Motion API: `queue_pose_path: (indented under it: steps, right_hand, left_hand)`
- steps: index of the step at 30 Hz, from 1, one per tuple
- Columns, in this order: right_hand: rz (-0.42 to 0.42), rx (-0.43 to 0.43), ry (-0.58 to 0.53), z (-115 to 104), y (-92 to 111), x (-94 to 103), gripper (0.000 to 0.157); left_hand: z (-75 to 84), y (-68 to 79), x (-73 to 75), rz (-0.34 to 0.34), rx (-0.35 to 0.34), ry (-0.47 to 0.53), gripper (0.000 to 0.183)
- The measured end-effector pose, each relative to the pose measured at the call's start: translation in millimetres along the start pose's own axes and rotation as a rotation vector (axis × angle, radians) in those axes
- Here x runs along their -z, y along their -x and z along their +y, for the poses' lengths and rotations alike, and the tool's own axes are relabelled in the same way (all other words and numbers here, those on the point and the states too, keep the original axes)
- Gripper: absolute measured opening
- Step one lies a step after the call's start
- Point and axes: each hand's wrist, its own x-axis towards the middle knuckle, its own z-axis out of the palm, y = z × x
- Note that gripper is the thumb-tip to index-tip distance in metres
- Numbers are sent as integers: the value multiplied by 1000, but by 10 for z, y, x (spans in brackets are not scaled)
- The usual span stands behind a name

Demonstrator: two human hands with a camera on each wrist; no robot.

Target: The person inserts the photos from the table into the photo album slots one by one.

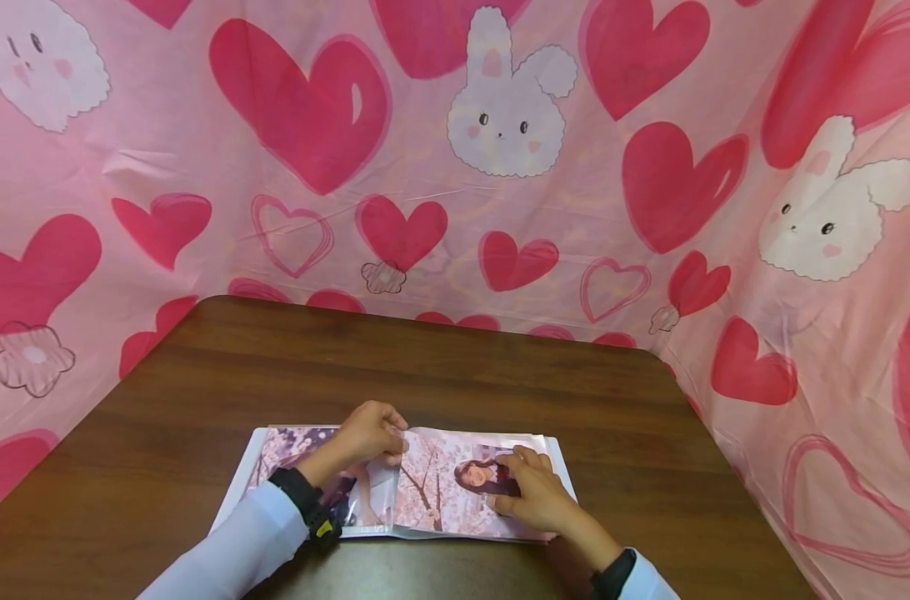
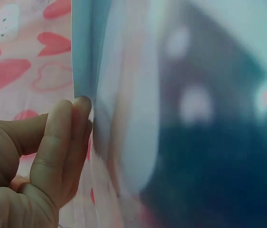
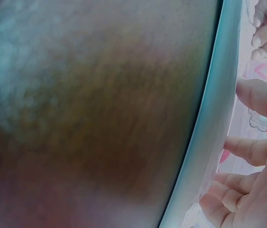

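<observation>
An open photo album [image 1: 237,483] with white cover edges lies near the table's front edge. Its left page [image 1: 293,442] shows cherry blossom and a partly hidden figure. The right page [image 1: 425,492] carries a pink blossom picture of a long-haired person. Near the middle fold, my left hand [image 1: 368,432] pinches the right page's upper inner edge; in the left wrist view the left hand's fingers [image 2: 52,147] meet at a sheet edge. My right hand [image 1: 533,492] rests on the right page with fingers spread, covering part of the printed figure. The right wrist view shows its fingers [image 3: 252,149] against the page.
The brown wooden table [image 1: 440,367] extends behind and to both sides of the album. A pink cloth [image 1: 425,183] with hearts and rabbits hangs along the back and both sides. Each wrist wears a black band [image 1: 305,496].
</observation>
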Motion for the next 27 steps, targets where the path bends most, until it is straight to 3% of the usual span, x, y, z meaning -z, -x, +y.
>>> queue_pose_path:
  steps: [5, 15, 27]
  right_hand:
    - [-7, 2, -6, 5, -7, 2, 58]
    - [-8, -12, -6, 9, 1, -3, 60]
    - [-1, -37, 8, -8, 8, -6, 59]
  left_hand:
    - [22, -5, -70, -23, 6, 56, 35]
    - [35, 14, -127, -89, -25, 145, 35]
    - [30, 23, -170, -142, -47, 183, 41]
